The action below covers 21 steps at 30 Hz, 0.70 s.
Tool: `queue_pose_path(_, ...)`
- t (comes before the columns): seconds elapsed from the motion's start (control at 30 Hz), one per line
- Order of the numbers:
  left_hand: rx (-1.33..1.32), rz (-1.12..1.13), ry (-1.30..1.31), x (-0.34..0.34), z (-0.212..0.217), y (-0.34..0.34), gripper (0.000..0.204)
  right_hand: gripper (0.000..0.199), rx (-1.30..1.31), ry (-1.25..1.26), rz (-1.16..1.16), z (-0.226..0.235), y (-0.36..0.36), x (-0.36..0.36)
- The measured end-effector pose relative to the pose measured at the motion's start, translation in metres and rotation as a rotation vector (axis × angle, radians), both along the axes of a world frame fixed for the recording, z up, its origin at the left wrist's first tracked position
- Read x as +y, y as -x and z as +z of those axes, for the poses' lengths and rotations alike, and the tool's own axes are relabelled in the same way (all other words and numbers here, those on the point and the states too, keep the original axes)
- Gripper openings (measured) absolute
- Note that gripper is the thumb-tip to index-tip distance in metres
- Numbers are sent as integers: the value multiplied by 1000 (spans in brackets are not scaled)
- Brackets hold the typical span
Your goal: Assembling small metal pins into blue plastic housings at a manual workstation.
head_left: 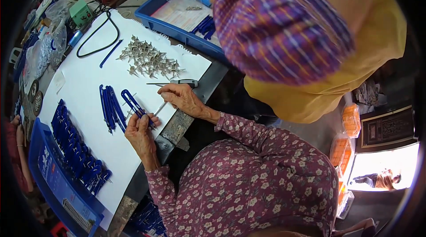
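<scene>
My left hand (141, 139) pinches a blue plastic piece (129, 99), a long narrow loop pointing away from me over the white sheet. To its right, my right hand (184, 99) is closed, with a thin pale rod (161, 107) sticking out below its fingers. A slim tool with a grey-black handle (188, 82) and a dark thin shaft lies just beyond that hand. Left of the held piece are several similar blue strips (111, 108) side by side. Farther off is a heap of small silvery metal parts (146, 57).
A long row of blue pieces (77, 148) lies beside a blue tray (62, 188) at left. Another blue tray (177, 33) holds blue parts at the back. A black cord (116, 28) loops near a green box (80, 13). A person in a plaid cap (284, 33) leans in at right.
</scene>
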<state>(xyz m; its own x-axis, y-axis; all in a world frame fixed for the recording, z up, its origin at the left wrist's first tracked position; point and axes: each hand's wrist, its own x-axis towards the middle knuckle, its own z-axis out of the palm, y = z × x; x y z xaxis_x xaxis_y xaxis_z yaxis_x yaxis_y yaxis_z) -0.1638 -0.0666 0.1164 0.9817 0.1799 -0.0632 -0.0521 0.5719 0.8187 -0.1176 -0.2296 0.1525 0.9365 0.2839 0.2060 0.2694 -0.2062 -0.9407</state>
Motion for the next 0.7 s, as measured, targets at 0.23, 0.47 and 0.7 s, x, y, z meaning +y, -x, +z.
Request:
queue_pose_path(0.23,-8,0,-4,-7,4,-2,12,23,43,-23,5,4,-1,-9)
queue_pose_path(0.47,-21,-24,-10,-12,6,3,14,23,-59,24,-161,31,3,-43)
queue_pose_path(0.7,-1,11,-7,-19,9,7,11,22,-145,52,-462,69,13,-113)
